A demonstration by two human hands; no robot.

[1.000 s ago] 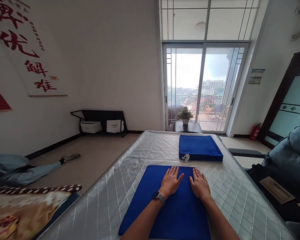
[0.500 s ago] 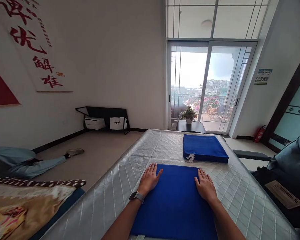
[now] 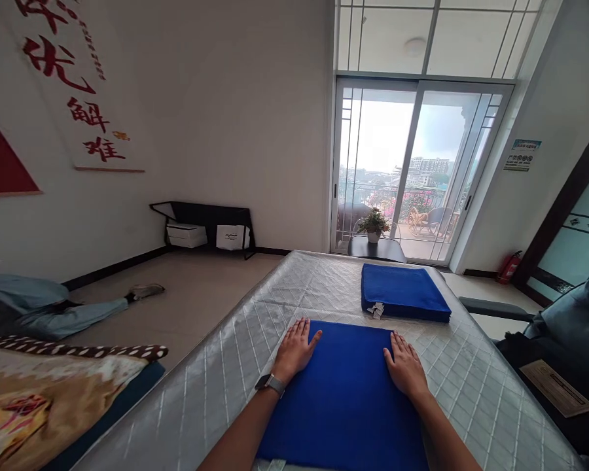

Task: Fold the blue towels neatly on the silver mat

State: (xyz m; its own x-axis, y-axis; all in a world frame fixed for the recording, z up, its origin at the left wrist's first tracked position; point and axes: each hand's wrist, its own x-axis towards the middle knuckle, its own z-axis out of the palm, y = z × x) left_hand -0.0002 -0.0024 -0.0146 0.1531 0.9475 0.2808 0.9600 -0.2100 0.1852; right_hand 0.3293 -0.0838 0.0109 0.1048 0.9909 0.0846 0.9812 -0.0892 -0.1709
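Observation:
A flat blue fabric piece (image 3: 346,399) lies in front of me on the silver quilted cover (image 3: 216,386), with a pale tag showing at its near edge. On its far left corner rests my left hand (image 3: 297,350), fingers stretched out, a watch on the wrist. My right hand (image 3: 406,366) lies flat along the far right corner, fingers extended and thumb on the fabric. Neither hand grips anything. Just beyond, a stack of folded blue fabric (image 3: 403,292) sits squarely, white tags (image 3: 375,309) hanging from its near left side.
At left are a patterned blanket (image 3: 78,392) and a person's leg in jeans (image 3: 78,320). A potted plant (image 3: 374,222) stands on a dark chair or small table past the far edge. Dark bag-like items and a grey armchair (image 3: 576,314) flank the right side.
Both hands keep their places on the blue fabric. The camera view has shifted very slightly; nothing else visibly moved.

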